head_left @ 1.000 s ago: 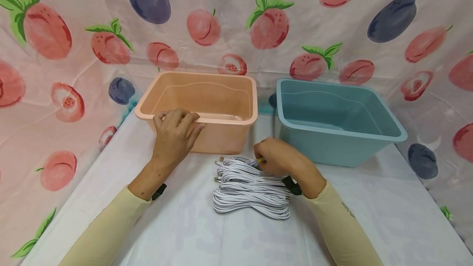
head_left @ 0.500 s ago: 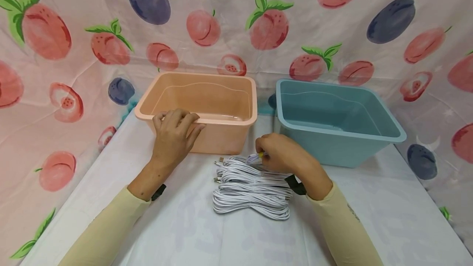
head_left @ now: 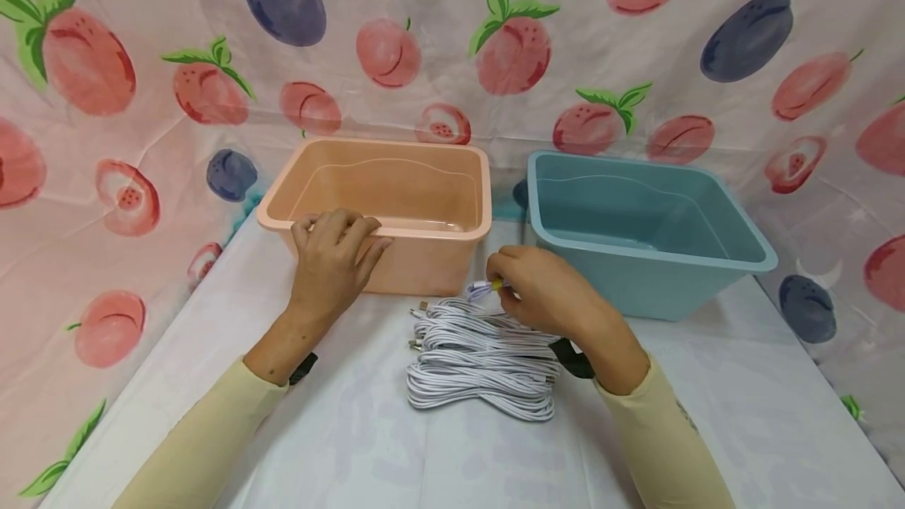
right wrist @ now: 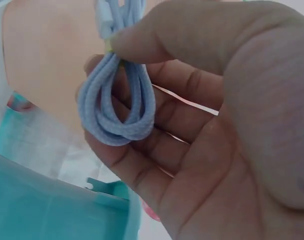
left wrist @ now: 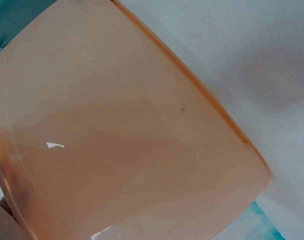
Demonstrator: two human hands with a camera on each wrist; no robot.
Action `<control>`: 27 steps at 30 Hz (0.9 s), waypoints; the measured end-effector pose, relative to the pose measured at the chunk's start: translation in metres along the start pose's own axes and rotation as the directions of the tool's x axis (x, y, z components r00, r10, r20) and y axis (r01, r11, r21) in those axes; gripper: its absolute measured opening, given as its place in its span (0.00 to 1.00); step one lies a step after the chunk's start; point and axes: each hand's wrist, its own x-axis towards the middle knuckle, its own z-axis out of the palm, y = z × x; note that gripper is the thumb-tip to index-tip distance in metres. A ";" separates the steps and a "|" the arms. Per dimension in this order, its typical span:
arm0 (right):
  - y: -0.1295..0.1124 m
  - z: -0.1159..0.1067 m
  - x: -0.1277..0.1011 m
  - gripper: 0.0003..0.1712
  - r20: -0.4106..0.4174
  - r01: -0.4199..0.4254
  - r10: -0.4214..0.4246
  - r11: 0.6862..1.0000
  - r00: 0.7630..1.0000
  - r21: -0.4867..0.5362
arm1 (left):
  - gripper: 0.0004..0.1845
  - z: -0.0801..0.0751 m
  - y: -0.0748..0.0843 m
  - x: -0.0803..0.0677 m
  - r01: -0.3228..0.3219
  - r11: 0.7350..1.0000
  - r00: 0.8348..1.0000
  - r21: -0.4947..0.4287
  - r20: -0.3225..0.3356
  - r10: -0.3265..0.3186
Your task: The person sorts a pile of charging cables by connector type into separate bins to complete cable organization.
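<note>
Both my forearms reach forward in pale yellow sleeves, a dark strap at each wrist. My left hand [head_left: 332, 258] at 11 o'clock, palm down, fingers curled over forward. My right hand [head_left: 540, 289] at 1 o'clock, thumb [right wrist: 191, 35] pinched against bent fingers [right wrist: 156, 125].
</note>
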 end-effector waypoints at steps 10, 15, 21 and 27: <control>-0.008 -0.012 -0.006 0.12 -0.095 0.005 -0.005 1.000 0.995 0.006 | 0.18 0.000 0.002 -0.001 -0.001 1.000 1.000 0.006 -0.005 0.001; -0.009 -0.014 -0.007 0.14 -0.148 0.017 -0.013 0.999 0.989 0.029 | 0.18 -0.001 0.003 -0.002 0.000 1.000 1.000 0.009 -0.009 0.000; -0.008 -0.016 -0.009 0.16 -0.205 0.042 -0.033 0.998 0.978 0.038 | 0.18 -0.001 0.004 -0.003 0.000 1.000 1.000 0.025 -0.011 0.000; -0.007 -0.016 -0.009 0.15 -0.288 0.101 -0.091 0.995 0.953 0.020 | 0.18 0.000 0.005 -0.003 -0.003 1.000 1.000 0.026 -0.019 0.004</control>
